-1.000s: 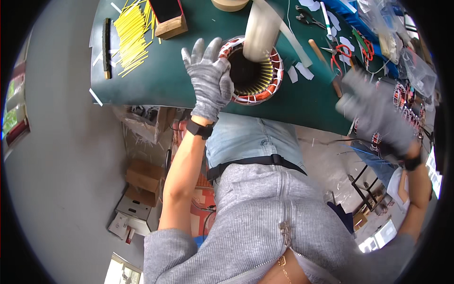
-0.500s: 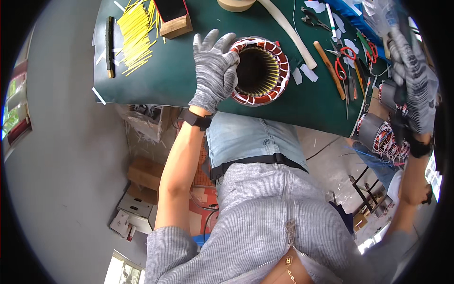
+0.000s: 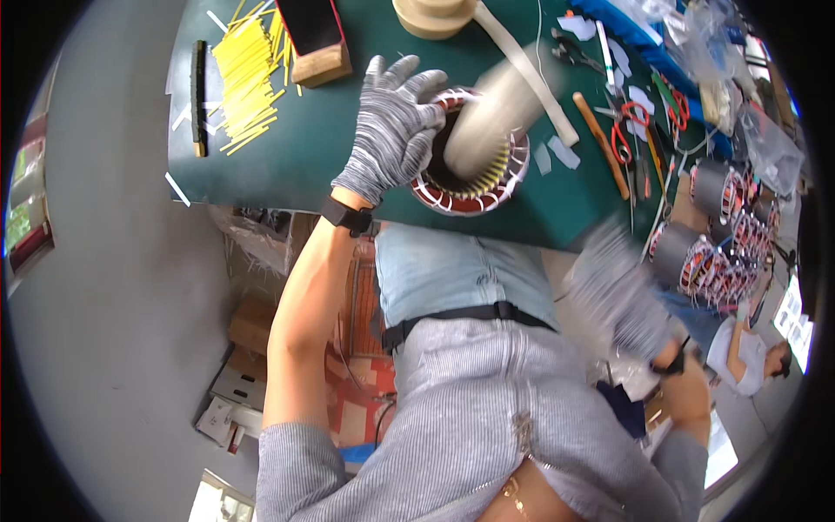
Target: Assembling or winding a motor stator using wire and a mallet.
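Note:
A motor stator [image 3: 470, 205], ring-shaped with red-brown windings laced in white cord and yellow strips inside, stands upright on the green work mat. My left hand [image 3: 390, 130], in a grey striped glove, rests against its left rim with fingers spread. Across the stator's opening is a pale cylindrical thing [image 3: 500, 113], smeared by motion, its lower end over the opening; it resembles a mallet head, but I see no handle. My right hand [image 3: 619, 291], gloved alike, is blurred just off the table's front right edge. Its fingers and anything in them cannot be made out.
Yellow strips [image 3: 243, 83] and a dark stick [image 3: 200, 100] lie at left, near a phone [image 3: 311, 24] on a wooden block [image 3: 322, 65]. Red-handled scissors [image 3: 621, 143] and a wooden rod [image 3: 600, 143] lie at right. More stators [image 3: 687, 252] stand beyond; a person [image 3: 739, 352] is at far right.
My right hand has swung from the upper right down toward the table's front right edge. The pale blurred thing has appeared over the stator. My left hand stays at the rim.

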Demonstrator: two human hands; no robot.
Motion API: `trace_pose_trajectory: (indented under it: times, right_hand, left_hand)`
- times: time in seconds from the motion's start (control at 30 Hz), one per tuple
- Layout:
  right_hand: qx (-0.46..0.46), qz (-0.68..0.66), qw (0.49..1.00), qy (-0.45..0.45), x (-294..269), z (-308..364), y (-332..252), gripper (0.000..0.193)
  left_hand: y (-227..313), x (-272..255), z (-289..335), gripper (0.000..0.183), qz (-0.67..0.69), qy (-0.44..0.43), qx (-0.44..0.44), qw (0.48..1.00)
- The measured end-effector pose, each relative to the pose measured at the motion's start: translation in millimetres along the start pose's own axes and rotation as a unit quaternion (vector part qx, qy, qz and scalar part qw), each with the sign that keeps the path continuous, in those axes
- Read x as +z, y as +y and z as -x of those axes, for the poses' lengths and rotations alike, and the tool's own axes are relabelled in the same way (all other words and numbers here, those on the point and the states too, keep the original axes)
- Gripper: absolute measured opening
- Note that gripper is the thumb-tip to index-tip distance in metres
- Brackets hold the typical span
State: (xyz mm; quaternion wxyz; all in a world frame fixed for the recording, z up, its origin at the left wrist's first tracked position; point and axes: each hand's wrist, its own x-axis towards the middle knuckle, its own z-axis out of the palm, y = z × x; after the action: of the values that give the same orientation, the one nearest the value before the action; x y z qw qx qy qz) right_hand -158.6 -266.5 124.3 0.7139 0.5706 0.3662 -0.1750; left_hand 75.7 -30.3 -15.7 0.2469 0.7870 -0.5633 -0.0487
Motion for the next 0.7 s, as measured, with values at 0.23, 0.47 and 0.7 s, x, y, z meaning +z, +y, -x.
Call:
trace_pose_trajectory:
  times: [0.23, 0.47, 0.7]
  right_hand:
    - [0.237, -0.853, 0.448, 0.124, 44.7, 30.0, 65.0, 0.048]
    - [0.125, -0.828, 0.542, 0.075, -10.9, -6.3, 12.3, 0.043]
    - [0.144, -0.752, 0.596, 0.240, 41.6, 28.9, 71.2, 0.037]
  left_hand:
    - [50.1, 36.8, 36.6, 0.018, 0.062, 0.227, -0.144, 0.961]
    - [42.8, 53.0, 50.8, 0.037, 0.101, 0.290, -0.163, 0.938]
    - [33.0, 36.0, 31.4, 0.032, 0.086, 0.201, -0.157, 0.963]
